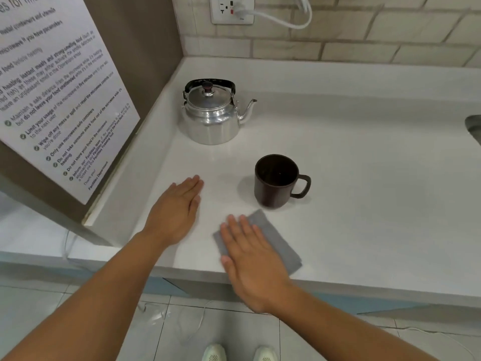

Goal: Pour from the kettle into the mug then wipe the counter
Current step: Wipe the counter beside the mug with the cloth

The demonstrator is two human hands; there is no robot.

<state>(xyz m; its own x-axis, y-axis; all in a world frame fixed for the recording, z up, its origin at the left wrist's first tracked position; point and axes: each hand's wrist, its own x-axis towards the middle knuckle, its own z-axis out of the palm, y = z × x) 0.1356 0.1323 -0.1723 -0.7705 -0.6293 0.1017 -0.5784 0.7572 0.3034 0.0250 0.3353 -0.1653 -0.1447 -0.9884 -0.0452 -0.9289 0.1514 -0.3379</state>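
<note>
Right hand (250,259) lies flat, fingers spread a little, palm down on a grey cloth (270,235); not pinching it, just pressed on top. Cloth is folded, near the front edge of the white bench (364,191), just near-side of the mug, apart from it. Hand covers the cloth's left half; right half shows. Wrist hangs past the bench edge.

Left hand (177,209) also flat and open, fingers held together, palm down over bare bench, left of the cloth, holding nothing. Cannot tell if it touches the surface or hovers just above. Fingertips point far, toward the kettle.

Kettle (212,115): shiny metal, upright, far-left on the bench near the corner wall. Lid on, dark knob on top, black handle tipped toward the back. Spout points right. Well apart from both hands.

Mug (277,181): dark brown, upright, between kettle and cloth, right of the left hand. Handle points right. Inside looks dark; cannot tell whether liquid is in it.

Left wall carries a printed notice sheet (59,82). Far wall is pale tile with a socket (231,9) and a white cable (281,19) plugged in. Sink edge (473,126) just visible at far right. Below: tiled floor (104,321), loose white wires, pale shoes (239,354) at the bottom edge.
</note>
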